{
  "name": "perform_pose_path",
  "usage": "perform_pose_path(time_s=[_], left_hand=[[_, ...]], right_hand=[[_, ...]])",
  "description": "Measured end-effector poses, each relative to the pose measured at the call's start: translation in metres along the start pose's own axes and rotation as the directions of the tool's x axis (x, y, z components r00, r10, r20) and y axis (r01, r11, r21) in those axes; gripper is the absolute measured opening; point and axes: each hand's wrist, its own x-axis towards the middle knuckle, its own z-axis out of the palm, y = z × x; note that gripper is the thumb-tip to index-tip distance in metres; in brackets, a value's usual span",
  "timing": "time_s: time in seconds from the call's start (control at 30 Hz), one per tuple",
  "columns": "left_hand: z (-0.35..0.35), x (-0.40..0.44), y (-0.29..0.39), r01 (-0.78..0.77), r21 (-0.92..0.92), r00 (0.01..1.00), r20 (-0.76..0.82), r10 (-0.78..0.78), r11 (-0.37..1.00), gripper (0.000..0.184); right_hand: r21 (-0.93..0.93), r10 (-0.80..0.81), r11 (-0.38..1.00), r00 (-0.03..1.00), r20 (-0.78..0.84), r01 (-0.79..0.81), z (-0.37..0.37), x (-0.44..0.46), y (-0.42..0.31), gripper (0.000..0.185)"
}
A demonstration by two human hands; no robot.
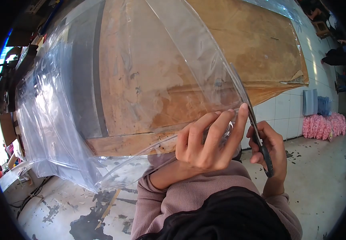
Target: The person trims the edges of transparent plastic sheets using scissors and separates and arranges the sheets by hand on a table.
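A clear plastic sheet (189,48) lies over the brown-covered table, its curved edge running down to my hands. My left hand (211,142) holds the bunched near edge of the sheet, its fingers curled over the plastic and one fingertip close to the blades. In my right hand (273,146) is a pair of scissors (249,110) with dark handles. The scissors point up and away from me, their long blades alongside the edge of the sheet. Whether the blades are apart is hard to make out.
The table (261,32) has a worn brown covering with a lifted corner at right. More clear plastic (45,108) drapes over its left end. Pink bundles (324,126) and blue-grey packs (310,102) rest by the white tiled wall. Cables (31,196) lie on the floor at left.
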Motion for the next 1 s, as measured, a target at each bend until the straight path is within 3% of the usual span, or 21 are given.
perform_pose_path(time_s=[0.5, 0.6, 0.7, 0.8, 0.9, 1.0], left_hand=[[0.000, 0.000, 0.001, 0.014, -0.005, 1.000, -0.013, -0.014, 1.000, 0.053], [-0.003, 0.003, -0.001, 0.006, -0.014, 1.000, 0.013, -0.006, 1.000, 0.021], [-0.004, 0.002, -0.001, 0.000, -0.014, 1.000, 0.029, 0.000, 1.000, 0.021], [0.002, -0.001, 0.000, 0.000, 0.004, 1.000, -0.031, 0.001, 1.000, 0.054], [0.002, -0.001, 0.000, -0.003, 0.004, 1.000, -0.028, 0.003, 1.000, 0.053], [-0.003, 0.003, -0.001, 0.000, -0.007, 1.000, -0.001, 0.000, 1.000, 0.022]], right_hand=[[0.134, -0.007, 0.991, 1.000, 0.022, 0.004, 0.004, 0.005, 0.005, 0.081], [0.112, 0.016, 0.994, 1.000, 0.021, -0.018, 0.003, 0.005, 0.005, 0.081], [0.072, 0.047, 0.996, 0.999, 0.021, -0.049, 0.001, 0.005, 0.004, 0.082], [0.070, 0.045, 0.996, 0.999, 0.025, -0.047, 0.000, 0.006, 0.005, 0.081], [0.092, 0.002, 0.996, 1.000, 0.017, -0.004, 0.003, 0.010, 0.003, 0.082], [0.113, -0.006, 0.994, 1.000, 0.016, 0.004, 0.005, 0.012, 0.000, 0.083]])
